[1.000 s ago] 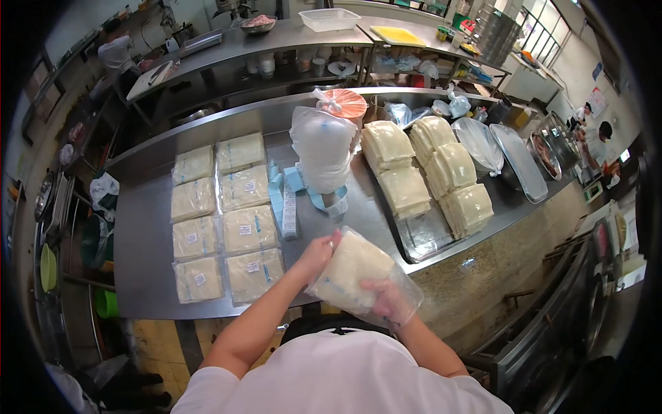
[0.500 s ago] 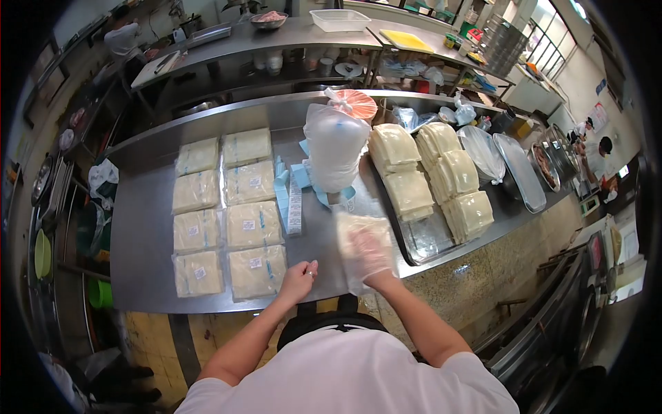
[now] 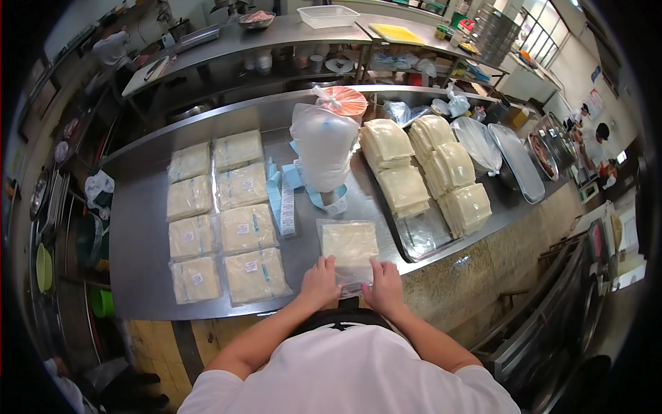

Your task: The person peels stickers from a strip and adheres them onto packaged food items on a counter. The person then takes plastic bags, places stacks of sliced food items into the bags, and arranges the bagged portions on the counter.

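Observation:
In front of me on the steel table (image 3: 141,234) lies a clear plastic bag (image 3: 349,240) with a flat stack of pale, square sheets inside, perhaps dough wrappers. My left hand (image 3: 320,281) pinches the bag's near left edge. At the near right edge, my right hand (image 3: 384,285) has its thumb and fingers closed on the plastic. Beyond the bag, a strip of printed blue-backed labels (image 3: 287,207) trails over the table beside a big bag of white plastic (image 3: 325,145). To the left, several filled packs (image 3: 248,228) with small labels sit in two columns.
A metal tray (image 3: 420,243) on the right carries several piles of unbagged sheets (image 3: 402,190). Past it are a lidded plastic container (image 3: 516,162) and a dish of reddish food (image 3: 541,155). Another counter (image 3: 331,38) runs behind. Other people stand at far left and far right.
My right hand has come out of the bag, leaving the sheets inside, and moved to its near right edge. My left hand has moved right and taken hold of the near left edge.

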Action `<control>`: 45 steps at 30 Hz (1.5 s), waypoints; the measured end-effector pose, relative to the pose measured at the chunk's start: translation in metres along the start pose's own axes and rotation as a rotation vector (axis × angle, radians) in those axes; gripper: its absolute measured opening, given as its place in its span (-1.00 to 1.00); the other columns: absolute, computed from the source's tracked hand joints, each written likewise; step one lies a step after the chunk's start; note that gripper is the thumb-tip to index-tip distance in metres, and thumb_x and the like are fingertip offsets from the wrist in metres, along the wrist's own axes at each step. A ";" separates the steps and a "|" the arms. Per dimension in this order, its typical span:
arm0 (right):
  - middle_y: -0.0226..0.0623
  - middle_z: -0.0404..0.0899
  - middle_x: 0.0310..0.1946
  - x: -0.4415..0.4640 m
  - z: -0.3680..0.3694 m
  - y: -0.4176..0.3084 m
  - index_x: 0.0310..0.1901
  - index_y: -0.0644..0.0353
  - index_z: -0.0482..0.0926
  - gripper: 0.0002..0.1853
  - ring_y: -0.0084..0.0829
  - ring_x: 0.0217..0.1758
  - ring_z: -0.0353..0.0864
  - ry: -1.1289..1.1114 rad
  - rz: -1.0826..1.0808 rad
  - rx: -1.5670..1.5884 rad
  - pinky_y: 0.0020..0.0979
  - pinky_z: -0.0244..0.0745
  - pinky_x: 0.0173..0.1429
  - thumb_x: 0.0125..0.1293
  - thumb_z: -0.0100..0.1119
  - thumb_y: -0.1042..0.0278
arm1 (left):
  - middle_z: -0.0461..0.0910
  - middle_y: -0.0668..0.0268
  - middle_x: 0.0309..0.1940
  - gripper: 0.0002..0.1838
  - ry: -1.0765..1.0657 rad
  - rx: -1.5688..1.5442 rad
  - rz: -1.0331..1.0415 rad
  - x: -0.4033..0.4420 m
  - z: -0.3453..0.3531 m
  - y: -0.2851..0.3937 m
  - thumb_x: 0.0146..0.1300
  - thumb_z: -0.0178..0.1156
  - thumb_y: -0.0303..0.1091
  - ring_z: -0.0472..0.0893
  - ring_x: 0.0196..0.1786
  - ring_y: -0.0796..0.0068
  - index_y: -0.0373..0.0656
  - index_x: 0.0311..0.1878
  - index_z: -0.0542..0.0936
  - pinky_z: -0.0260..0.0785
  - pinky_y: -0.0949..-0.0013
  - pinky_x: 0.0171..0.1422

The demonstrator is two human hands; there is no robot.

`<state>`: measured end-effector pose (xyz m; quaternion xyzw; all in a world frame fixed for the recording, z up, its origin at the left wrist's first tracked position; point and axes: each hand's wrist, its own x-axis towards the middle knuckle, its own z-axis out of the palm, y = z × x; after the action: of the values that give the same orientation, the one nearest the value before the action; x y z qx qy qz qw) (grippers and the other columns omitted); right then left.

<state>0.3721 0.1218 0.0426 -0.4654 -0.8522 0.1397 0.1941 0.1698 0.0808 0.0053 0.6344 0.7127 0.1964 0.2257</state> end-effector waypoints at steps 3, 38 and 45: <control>0.08 0.66 -0.37 0.035 0.024 0.052 -0.22 0.16 0.72 -0.84 0.12 -0.20 0.70 -0.021 0.067 -0.127 0.11 0.55 -0.15 0.20 0.27 0.35 | 0.71 -0.06 -0.14 -0.68 -0.216 0.148 0.016 0.043 0.000 -0.019 0.26 0.22 -0.28 0.74 -0.10 -0.14 -0.23 0.02 0.60 0.59 -0.10 -0.03; -0.10 0.70 -0.42 0.015 0.037 0.091 -0.29 0.33 0.67 -0.63 -0.14 -0.40 0.68 -0.340 0.659 0.347 -0.15 0.61 -0.21 0.34 0.36 0.09 | 0.68 -0.18 -0.07 -0.52 -0.267 -0.061 -0.493 0.002 -0.004 -0.021 0.42 0.25 0.02 0.65 0.02 -0.18 -0.32 -0.13 0.70 0.49 0.00 0.10; -0.47 0.55 -0.44 -0.025 0.064 0.090 -0.15 0.19 0.63 -0.60 -0.57 -0.47 0.47 -0.708 1.146 1.128 -0.44 0.54 -0.33 0.33 0.48 -0.01 | 0.74 -0.07 -0.05 -0.66 -0.231 -0.706 -0.697 -0.030 0.043 -0.060 0.43 0.13 -0.20 0.72 0.01 -0.04 -0.34 -0.13 0.70 0.54 0.03 0.07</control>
<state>0.4215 0.1445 -0.0564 -0.5859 -0.3015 0.7520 0.0194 0.1479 0.0435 -0.0623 0.2614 0.7428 0.2670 0.5556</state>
